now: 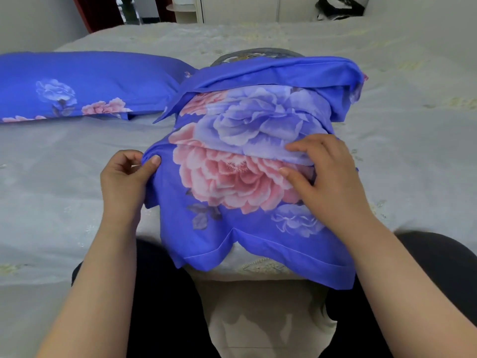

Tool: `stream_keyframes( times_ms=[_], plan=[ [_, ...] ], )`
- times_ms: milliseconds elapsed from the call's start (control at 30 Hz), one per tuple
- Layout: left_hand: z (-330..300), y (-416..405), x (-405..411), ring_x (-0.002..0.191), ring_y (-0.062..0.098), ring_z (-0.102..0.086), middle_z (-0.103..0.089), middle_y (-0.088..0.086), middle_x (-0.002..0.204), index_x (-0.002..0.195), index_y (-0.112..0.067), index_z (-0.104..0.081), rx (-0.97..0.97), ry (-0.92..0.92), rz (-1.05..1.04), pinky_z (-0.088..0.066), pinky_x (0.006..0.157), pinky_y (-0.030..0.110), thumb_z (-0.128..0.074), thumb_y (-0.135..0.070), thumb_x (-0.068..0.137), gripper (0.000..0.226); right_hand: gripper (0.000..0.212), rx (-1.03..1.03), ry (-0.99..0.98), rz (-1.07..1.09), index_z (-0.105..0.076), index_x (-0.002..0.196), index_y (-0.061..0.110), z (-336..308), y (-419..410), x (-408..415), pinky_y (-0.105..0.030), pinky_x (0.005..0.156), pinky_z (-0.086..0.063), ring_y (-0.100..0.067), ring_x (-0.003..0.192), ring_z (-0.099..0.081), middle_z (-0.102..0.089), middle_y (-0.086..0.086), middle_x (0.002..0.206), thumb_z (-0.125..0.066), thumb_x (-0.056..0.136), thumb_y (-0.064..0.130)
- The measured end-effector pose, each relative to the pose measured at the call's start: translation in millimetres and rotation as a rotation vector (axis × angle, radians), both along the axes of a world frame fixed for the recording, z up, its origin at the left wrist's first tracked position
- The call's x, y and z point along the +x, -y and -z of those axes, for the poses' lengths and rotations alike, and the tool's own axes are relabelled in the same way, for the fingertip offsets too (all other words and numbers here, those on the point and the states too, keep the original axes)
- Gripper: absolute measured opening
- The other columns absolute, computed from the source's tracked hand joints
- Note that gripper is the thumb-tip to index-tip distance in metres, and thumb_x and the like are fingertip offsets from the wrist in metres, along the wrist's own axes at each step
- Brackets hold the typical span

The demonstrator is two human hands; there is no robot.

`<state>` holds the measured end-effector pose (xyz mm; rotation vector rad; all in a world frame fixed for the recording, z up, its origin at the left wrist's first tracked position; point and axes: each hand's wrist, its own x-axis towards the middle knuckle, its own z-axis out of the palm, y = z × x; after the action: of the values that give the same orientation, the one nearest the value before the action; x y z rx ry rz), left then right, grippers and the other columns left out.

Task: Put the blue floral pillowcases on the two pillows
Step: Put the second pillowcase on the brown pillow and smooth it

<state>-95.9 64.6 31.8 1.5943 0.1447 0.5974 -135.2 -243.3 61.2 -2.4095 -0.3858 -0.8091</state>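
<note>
Head view, looking down over a grey embroidered bedspread [64, 192] at two bare forearms reaching forward. Between them lies a blue floral pillowcase [232, 182] partly pulled over a pillow [254, 53]; only a thin grey patterned arc of that pillow shows at the far end, above the bunched cloth, and the rest of it is covered. The case's open hem is folded back on itself in a thick blue band across the far end, and its near flap hangs over the bed's edge toward the person's dark-clad lap.

The left hand [126, 174] pinches the case's left edge, thumb on top and fingers curled behind a small gathered fold. The right hand [325, 171] rests on the right side of the case with fingers bent over a horizontal crease in the cloth and the thumb stretched toward the pink flower (whether the fingertips actually grip fabric or only press on it I cannot tell, since they sink into the fold).

To the left, well apart from the hands, a second pillow [85, 86] lies flat on the bed, already in its matching blue floral cover; its left end is cut off by the frame edge.

At the far side, blurred, stand a dark red curtain [100, 11], pale cabinet doors [240, 9], and a black-and-white object [340, 6] too indistinct to name.
</note>
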Motion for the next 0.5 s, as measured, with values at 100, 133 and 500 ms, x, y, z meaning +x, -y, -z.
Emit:
stream_keyframes(
  times_ms=[100, 133, 500],
  plan=[
    [-0.2, 3.0, 2.4, 0.061, 0.002, -0.051, -0.060, -0.015, 0.066, 0.070, -0.025, -0.060, 0.011, 0.027, -0.124, -0.044, 0.065, 0.020, -0.067, -0.021, 0.085, 0.018, 0.036, 0.014, 0.022, 0.037, -0.061, 0.113, 0.019, 2.2, -9.5, -2.6, -0.041, 0.090, -0.043, -0.024, 0.105, -0.051, -0.055, -0.001, 0.113, -0.057, 0.085, 0.042],
    [-0.3, 3.6, 3.3, 0.063, 0.001, -0.052, -0.061, -0.015, 0.067, 0.070, -0.025, -0.061, 0.033, 0.019, -0.131, -0.045, 0.067, 0.023, -0.064, -0.024, 0.087, 0.018, 0.034, 0.024, 0.026, 0.049, -0.061, 0.113, 0.018, 3.2, -11.3, -3.5, -0.040, 0.090, -0.044, -0.025, 0.105, -0.051, -0.054, -0.001, 0.113, -0.059, 0.085, 0.039],
    [-16.1, 31.8, -12.7, 0.069, 0.014, -0.050, -0.058, 0.002, 0.079, 0.085, -0.015, -0.058, 0.001, -0.376, 0.372, -0.045, 0.059, 0.027, -0.049, -0.035, 0.097, 0.025, 0.030, 0.182, -0.057, 0.116, -0.059, 0.111, 0.019, 10.4, -1.9, -2.3, -0.017, 0.084, -0.034, -0.017, 0.103, -0.053, -0.055, 0.006, 0.107, -0.066, 0.082, 0.018]
  ],
)
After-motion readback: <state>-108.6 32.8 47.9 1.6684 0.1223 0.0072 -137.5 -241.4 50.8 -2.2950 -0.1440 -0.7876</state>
